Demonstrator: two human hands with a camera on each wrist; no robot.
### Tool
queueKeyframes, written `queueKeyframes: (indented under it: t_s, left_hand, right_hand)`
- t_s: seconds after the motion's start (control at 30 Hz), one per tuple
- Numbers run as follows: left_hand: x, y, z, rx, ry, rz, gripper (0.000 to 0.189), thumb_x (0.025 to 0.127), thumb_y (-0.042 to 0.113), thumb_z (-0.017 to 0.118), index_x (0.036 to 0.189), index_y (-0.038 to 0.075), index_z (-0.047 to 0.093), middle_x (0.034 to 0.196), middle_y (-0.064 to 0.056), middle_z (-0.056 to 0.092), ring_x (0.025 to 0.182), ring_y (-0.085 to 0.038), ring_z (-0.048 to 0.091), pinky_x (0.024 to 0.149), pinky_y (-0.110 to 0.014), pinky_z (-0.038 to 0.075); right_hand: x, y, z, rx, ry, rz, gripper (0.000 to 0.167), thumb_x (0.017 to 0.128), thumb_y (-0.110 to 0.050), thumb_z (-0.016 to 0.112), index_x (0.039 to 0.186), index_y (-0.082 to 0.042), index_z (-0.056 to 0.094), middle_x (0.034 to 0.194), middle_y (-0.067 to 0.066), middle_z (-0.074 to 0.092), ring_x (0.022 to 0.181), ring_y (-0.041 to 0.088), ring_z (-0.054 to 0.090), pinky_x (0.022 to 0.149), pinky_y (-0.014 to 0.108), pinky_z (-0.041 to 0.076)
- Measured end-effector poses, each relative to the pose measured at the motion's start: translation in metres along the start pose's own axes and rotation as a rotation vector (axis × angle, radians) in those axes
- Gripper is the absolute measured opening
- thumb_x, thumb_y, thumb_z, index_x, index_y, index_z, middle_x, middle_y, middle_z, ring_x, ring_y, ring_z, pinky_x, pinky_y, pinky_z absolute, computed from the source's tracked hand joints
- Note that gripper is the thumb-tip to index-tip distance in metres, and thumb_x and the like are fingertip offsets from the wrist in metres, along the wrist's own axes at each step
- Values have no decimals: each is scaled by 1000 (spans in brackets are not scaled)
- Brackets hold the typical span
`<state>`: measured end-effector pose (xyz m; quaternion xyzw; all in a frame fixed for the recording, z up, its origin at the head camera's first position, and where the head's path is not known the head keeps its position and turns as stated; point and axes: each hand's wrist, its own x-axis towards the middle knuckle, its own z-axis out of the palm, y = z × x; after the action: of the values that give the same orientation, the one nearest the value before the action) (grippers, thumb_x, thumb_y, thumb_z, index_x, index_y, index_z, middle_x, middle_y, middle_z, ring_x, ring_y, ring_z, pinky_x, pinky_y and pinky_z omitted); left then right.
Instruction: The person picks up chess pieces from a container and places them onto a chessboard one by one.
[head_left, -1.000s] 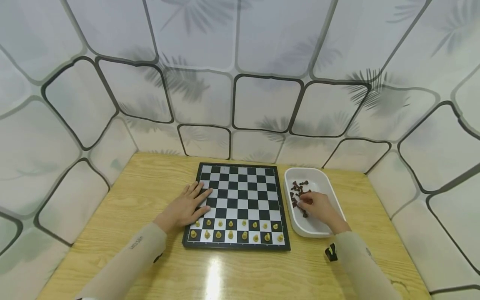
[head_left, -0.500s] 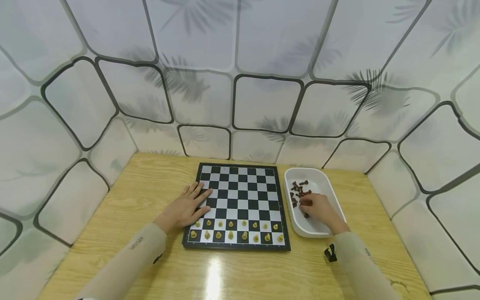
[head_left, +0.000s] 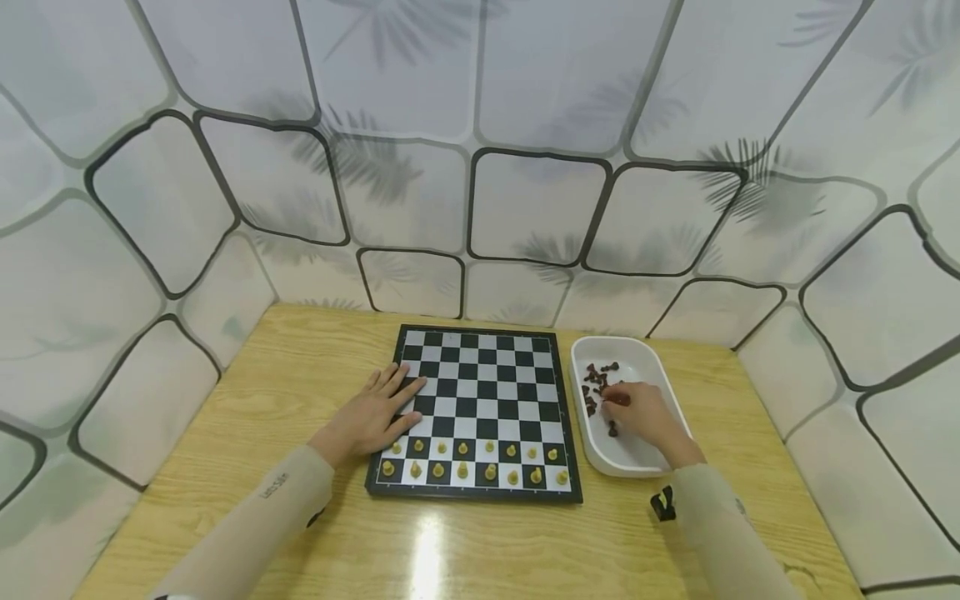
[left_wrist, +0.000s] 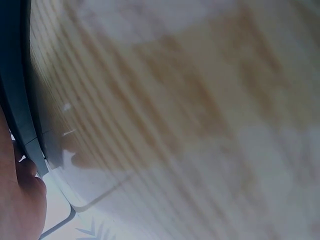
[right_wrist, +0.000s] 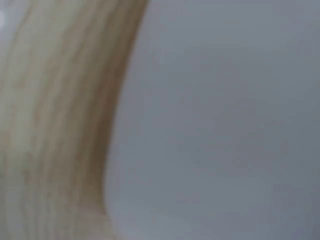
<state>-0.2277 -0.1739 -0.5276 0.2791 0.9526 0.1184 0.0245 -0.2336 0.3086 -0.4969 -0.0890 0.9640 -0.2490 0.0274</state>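
A black-and-white chessboard [head_left: 486, 390] lies on the table, with two rows of yellow chess pieces [head_left: 462, 470] along its near side. My left hand [head_left: 367, 419] rests flat with spread fingers on the board's left edge; part of that hand [left_wrist: 22, 200] shows beside the dark board edge [left_wrist: 16, 95] in the left wrist view. Inside the white tray [head_left: 628, 468], my right hand [head_left: 651, 415] pinches a dark red chess piece [head_left: 619, 399], partly covered by the fingers. Several other dark red pieces [head_left: 592, 377] lie loose in the tray's left part.
The wooden table [head_left: 300, 358] meets a patterned wall [head_left: 517, 292] at the back. The tray stands just right of the board. A small black object [head_left: 663, 503] is by the right sleeve. In the right wrist view, only the blurred tray wall [right_wrist: 210, 120] and wood show.
My right hand's fingers have shifted slightly among the pieces, and a dark red piece now shows between them. One piece near the hand is more exposed. The left hand stays put.
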Motion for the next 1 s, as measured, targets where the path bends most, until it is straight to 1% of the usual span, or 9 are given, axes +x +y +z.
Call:
queueKeyframes:
  t_s: [0.1, 0.2, 0.27, 0.33, 0.43, 0.57, 0.67, 0.87, 1.0]
  left_hand:
    - [0, 0, 0, 12, 9, 6, 67, 111, 52, 43, 167, 17, 32, 174, -24, 21, 162, -45, 18, 132, -59, 16]
    - [0, 0, 0, 14, 14, 6, 67, 111, 51, 44, 167, 17, 33, 173, -24, 21, 162, -45, 18, 132, -59, 17]
    - [0, 0, 0, 14, 15, 5, 67, 111, 51, 43, 167, 17, 33, 174, -24, 21, 162, -45, 18, 132, -59, 17]
    - [0, 0, 0, 12, 15, 6, 67, 111, 51, 43, 167, 17, 33, 174, -24, 21, 162, -45, 18, 132, -60, 17]
    - [-1, 0, 1, 9, 17, 10, 67, 111, 51, 44, 167, 17, 33, 173, -24, 22, 162, -46, 18, 132, -60, 17]
    - [-1, 1, 1, 2, 22, 11, 67, 111, 51, 44, 167, 17, 33, 173, -24, 22, 162, -46, 18, 132, -60, 18]
    - [-2, 0, 2, -2, 28, 10, 67, 111, 51, 45, 167, 17, 33, 173, -24, 22, 162, -46, 18, 131, -60, 18]
    - [-2, 0, 2, -4, 39, 15, 67, 110, 51, 45, 167, 17, 34, 173, -24, 22, 162, -46, 19, 131, -61, 18]
    - [-2, 0, 3, -4, 42, 15, 67, 110, 51, 45, 167, 18, 34, 174, -24, 22, 162, -45, 18, 131, -61, 18]
  right_hand:
    - [2, -4, -4, -5, 39, -58, 23, 97, -12, 74, 115, 2, 77, 109, 21, 79, 101, 38, 74, 93, 56, 59]
    - [4, -8, -8, 11, 68, -84, 25, 96, -11, 74, 117, 3, 76, 109, 21, 79, 101, 38, 75, 93, 55, 60]
    - [6, -12, -9, 34, 80, -76, 27, 97, -11, 74, 118, 4, 73, 109, 21, 78, 101, 37, 75, 92, 54, 60]
    - [9, -14, -9, 61, 88, -49, 27, 97, -12, 75, 119, 4, 71, 107, 19, 78, 99, 35, 75, 90, 51, 62]
    - [11, -17, -9, 93, 101, -25, 22, 96, -11, 75, 113, 1, 67, 100, 16, 76, 93, 30, 73, 84, 45, 62]
    - [12, -22, -8, 102, 139, -55, 17, 95, -7, 74, 108, 1, 67, 97, 15, 75, 90, 28, 72, 81, 42, 60]
    - [15, -26, -9, 93, 165, -76, 17, 95, -6, 73, 110, 2, 69, 98, 15, 76, 90, 27, 71, 81, 42, 60]
    - [21, -38, -10, 88, 167, -86, 22, 95, -9, 71, 114, 1, 73, 96, 11, 75, 86, 22, 66, 79, 36, 55]
    - [26, -46, -9, 85, 170, -96, 23, 96, -11, 71, 116, 1, 73, 96, 12, 75, 86, 22, 66, 79, 37, 55]
